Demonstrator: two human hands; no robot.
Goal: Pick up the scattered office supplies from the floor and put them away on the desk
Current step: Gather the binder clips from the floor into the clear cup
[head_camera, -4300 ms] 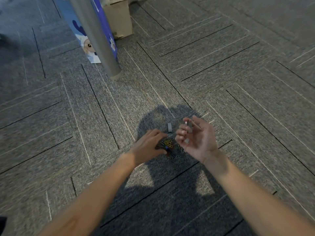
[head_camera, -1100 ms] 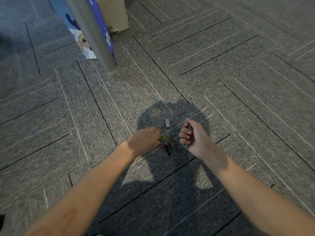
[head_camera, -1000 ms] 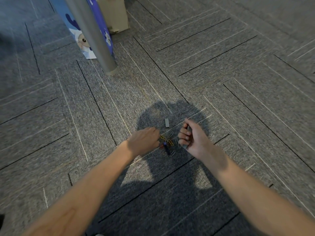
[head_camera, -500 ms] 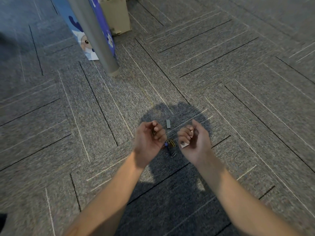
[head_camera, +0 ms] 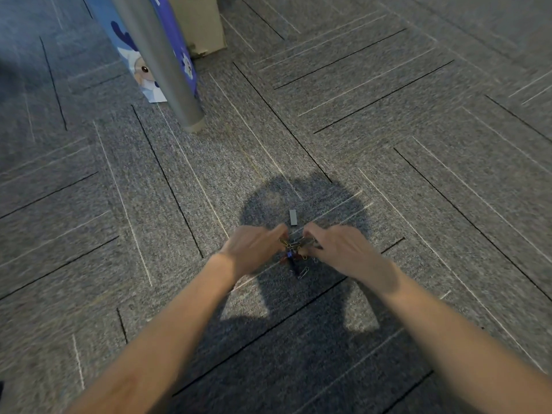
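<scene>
Against 0.5 s ago: for the left hand [head_camera: 255, 249], no longer raised and half-turned up but lowered knuckles-up to the carpet [head_camera: 89, 234], fingertips at the left edge of the clips [head_camera: 294, 246]; gripping or only touching, cannot tell. Between both hands, that small heap of coloured clips on the floor, with 1 loose clip [head_camera: 303, 273] just nearer and a grey staple strip [head_camera: 293, 217] just beyond, apart from the fingers. For the right hand [head_camera: 340, 252], likewise lowered, fingers curled over the heap's right edge; grasp not discernible. Underneath, grey carpet tiles in herringbone, crossed by dark and pale lines, shadowed around the arms. Far off at upper left, a blue bag [head_camera: 128, 49] with a cartoon deer, then a slanting grey pole [head_camera: 162, 70] in front of it, then a cardboard box [head_camera: 200, 22].
</scene>
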